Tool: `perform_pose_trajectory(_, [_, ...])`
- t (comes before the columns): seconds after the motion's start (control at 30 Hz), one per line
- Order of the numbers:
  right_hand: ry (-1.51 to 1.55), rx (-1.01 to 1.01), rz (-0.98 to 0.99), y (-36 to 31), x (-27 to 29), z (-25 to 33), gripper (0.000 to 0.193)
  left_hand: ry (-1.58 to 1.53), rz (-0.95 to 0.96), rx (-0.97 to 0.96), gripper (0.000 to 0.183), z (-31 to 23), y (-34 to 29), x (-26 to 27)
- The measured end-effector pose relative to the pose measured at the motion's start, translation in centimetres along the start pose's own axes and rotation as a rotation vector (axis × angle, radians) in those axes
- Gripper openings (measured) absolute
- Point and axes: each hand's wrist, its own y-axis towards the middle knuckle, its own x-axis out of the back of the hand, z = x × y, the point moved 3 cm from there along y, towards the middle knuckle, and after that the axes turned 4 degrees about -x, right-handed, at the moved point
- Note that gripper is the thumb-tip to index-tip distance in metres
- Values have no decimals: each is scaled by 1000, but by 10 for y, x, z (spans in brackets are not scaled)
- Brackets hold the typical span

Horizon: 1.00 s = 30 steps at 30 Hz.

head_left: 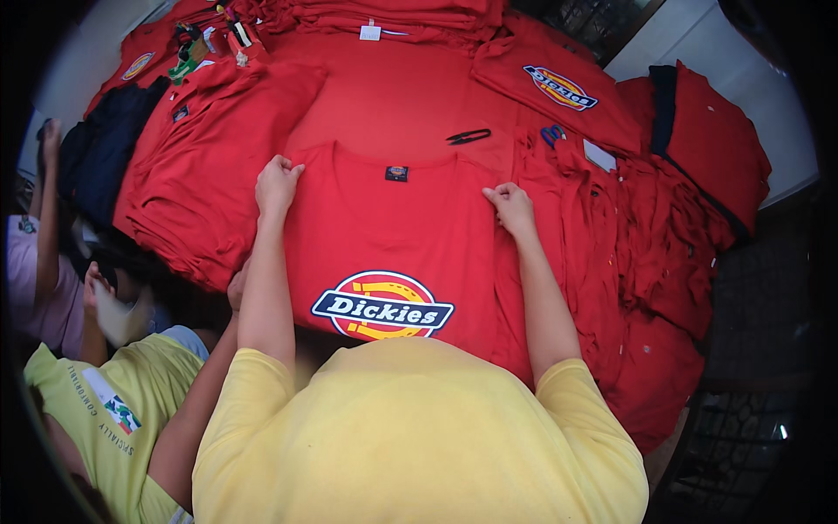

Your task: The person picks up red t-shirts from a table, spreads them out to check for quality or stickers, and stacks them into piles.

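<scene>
The surface (384,92) is red. On it are 1 spread red shirt (388,223), 1 pair of black snips (469,136), and piles of red clothes (214,144) left, right and back.

The shirt (393,234) is red, its emblem (382,309) yellow, red, white and navy.

At six o'clock the wearer's yellow top (410,437), itself cut off below, hides the hem of the red shirt (384,240) and the bottom of its round print (384,307). I can't read the dark neck label (396,174); it's too small. Toward twelve, the stacked red garments (428,16) run out of sight. The clutter (214,45) between ten and eleven is too tangled to sort. Near nine, a pale thing (122,318) is too blurred to name; at eight, a lime-shirted co-worker (157,375) is cut off.
</scene>
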Motion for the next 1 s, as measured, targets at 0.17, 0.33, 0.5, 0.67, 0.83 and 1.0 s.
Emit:
perform_pose_trajectory(0.17, [-21,40,-90,-22,16,21,27,-587,108,147,27,-11,-28,24])
perform_pose_trajectory(0.33, [1691,-345,773,-50,-21,16,44,-1706,718,516,30,-38,-79,-4])
perform_pose_trajectory(0.5, [1446,-184,852,-54,-2,86,34,-1591,661,251,28,-62,-68,34])
perform_pose_trajectory(0.67, [1131,103,678,-73,-7,95,21,-1644,612,232,27,-110,-108,57])
perform_pose_trajectory(0.83, [808,287,456,-193,-32,135,47,-1304,424,133,35,-130,-199,36])
perform_pose_trajectory(1.0, [1198,562,613,-238,-68,100,95,-1191,339,-390,64,-143,-274,7])
